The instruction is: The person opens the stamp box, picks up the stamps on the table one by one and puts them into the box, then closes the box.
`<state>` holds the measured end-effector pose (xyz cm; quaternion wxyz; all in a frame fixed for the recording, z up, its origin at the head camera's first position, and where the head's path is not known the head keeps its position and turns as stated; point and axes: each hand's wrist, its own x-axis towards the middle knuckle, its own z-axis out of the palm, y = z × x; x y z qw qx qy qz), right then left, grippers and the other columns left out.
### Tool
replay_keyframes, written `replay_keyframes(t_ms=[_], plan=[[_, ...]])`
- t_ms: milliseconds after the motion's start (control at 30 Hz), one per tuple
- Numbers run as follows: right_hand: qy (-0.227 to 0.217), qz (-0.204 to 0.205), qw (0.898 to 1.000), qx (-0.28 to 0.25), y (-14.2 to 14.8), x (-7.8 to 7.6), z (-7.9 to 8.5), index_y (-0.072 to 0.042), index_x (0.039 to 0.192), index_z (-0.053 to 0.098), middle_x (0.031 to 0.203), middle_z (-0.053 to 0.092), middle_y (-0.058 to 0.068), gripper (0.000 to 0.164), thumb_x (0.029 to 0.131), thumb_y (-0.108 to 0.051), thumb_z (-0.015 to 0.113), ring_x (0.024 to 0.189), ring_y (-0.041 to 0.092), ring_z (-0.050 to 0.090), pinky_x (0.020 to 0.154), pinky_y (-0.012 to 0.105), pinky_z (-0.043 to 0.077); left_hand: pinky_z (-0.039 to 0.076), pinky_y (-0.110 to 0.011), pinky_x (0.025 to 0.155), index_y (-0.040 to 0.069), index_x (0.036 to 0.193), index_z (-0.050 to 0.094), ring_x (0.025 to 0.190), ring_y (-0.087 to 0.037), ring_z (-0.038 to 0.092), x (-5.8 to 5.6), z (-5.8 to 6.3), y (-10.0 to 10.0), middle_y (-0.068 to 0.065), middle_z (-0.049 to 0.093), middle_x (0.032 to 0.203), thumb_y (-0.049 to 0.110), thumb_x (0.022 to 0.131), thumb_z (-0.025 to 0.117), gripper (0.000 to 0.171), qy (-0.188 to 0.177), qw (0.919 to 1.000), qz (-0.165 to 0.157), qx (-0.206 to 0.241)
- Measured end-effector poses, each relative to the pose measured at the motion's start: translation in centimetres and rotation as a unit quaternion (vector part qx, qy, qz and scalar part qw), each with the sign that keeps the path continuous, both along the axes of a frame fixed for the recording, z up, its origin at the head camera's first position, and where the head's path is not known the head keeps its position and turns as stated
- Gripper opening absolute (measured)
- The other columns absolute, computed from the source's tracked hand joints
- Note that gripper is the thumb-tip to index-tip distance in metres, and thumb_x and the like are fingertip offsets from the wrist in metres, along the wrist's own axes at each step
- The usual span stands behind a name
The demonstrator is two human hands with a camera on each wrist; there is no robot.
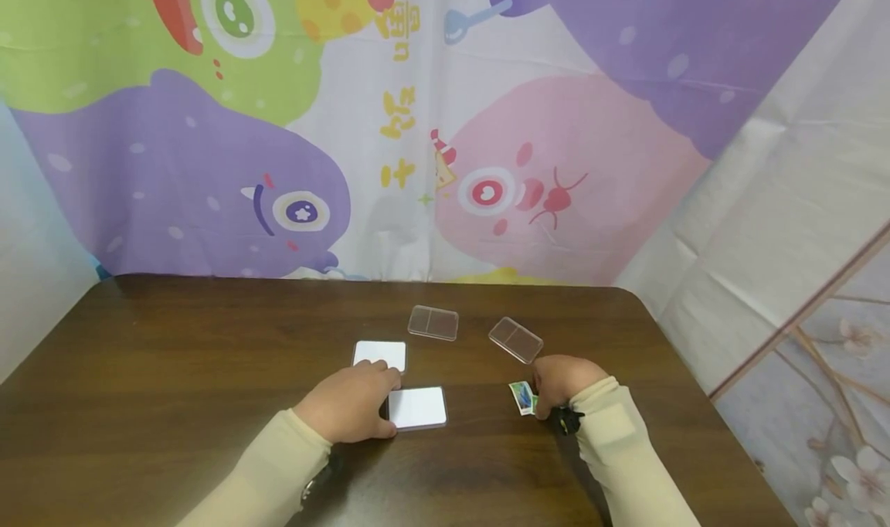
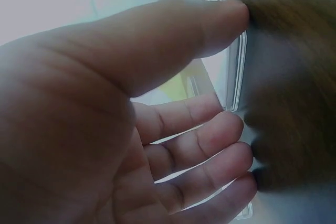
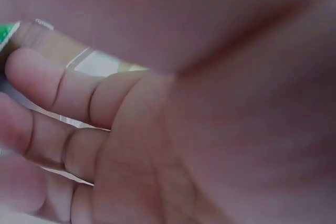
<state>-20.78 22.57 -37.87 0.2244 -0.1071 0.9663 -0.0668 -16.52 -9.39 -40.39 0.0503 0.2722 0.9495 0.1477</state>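
My left hand (image 1: 351,403) rests at the left end of a clear plastic case with a white face (image 1: 417,408). Its fingertips overlap a second white-faced case (image 1: 379,353) just behind. In the left wrist view, the thumb (image 2: 220,22) lies across the case's clear edge (image 2: 239,72), apart from the loosely bent fingers. On the right, my right hand (image 1: 565,384) has thumb and forefinger bent down at a small green-edged stamp (image 1: 535,405). A blue and green picture stamp (image 1: 520,398) lies beside it. The right wrist view shows a green corner with a white border (image 3: 7,32) near the fingertips.
Two clear flat cases, one at the back middle (image 1: 433,323) and one angled at the back right (image 1: 516,340), lie on the dark wooden table (image 1: 174,372). A printed cartoon cloth (image 1: 389,226) hangs along the back edge.
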Motion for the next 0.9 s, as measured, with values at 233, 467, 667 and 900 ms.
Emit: replay_keyframes(t_ms=[233, 467, 667, 900], plan=[[0.013, -0.006, 1.000, -0.002, 0.19, -0.21, -0.13, -0.009, 0.075, 0.065, 0.072, 0.061, -0.001, 0.019, 0.072, -0.004, 0.083, 0.067, 0.016, 0.054, 0.060, 0.032, 0.044, 0.054, -0.047, 0.083, 0.002, 0.113, 0.068, 0.092, -0.027, 0.062, 0.06, -0.04, 0.06, -0.008, 0.066, 0.100, 0.029, 0.075, 0.091, 0.052, 0.009, 1.0000, -0.004, 0.002], [0.016, -0.007, 1.000, -0.024, 0.26, -0.29, -0.18, -0.008, 0.082, 0.062, 0.077, 0.059, 0.001, 0.023, 0.072, -0.003, 0.082, 0.070, 0.018, 0.054, 0.061, 0.031, 0.044, 0.054, -0.047, 0.082, 0.002, 0.113, 0.068, 0.090, -0.027, 0.062, 0.08, -0.08, 0.07, -0.008, 0.066, 0.100, 0.030, 0.075, 0.091, 0.052, 0.010, 0.9999, -0.001, 0.001], [0.018, -0.001, 0.999, -0.047, 0.29, -0.51, -0.53, -0.010, 0.076, 0.059, 0.073, 0.056, 0.000, 0.023, 0.072, -0.002, 0.081, 0.067, 0.017, 0.051, 0.059, 0.030, 0.040, 0.054, -0.047, 0.081, 0.003, 0.112, 0.068, 0.090, -0.027, 0.062, 0.07, -0.19, 0.03, -0.008, 0.066, 0.100, 0.030, 0.075, 0.091, 0.052, 0.014, 0.9999, -0.002, 0.001], [0.003, -0.012, 0.995, -0.100, 0.34, -0.92, -0.84, -0.007, 0.078, 0.055, 0.071, 0.053, 0.002, 0.023, 0.077, 0.001, 0.077, 0.061, 0.015, 0.049, 0.056, 0.028, 0.039, 0.053, -0.046, 0.080, 0.004, 0.110, 0.067, 0.088, -0.025, 0.061, -0.01, -0.39, 0.02, -0.006, 0.065, 0.098, 0.030, 0.075, 0.090, 0.050, 0.023, 0.9997, -0.011, -0.005]])
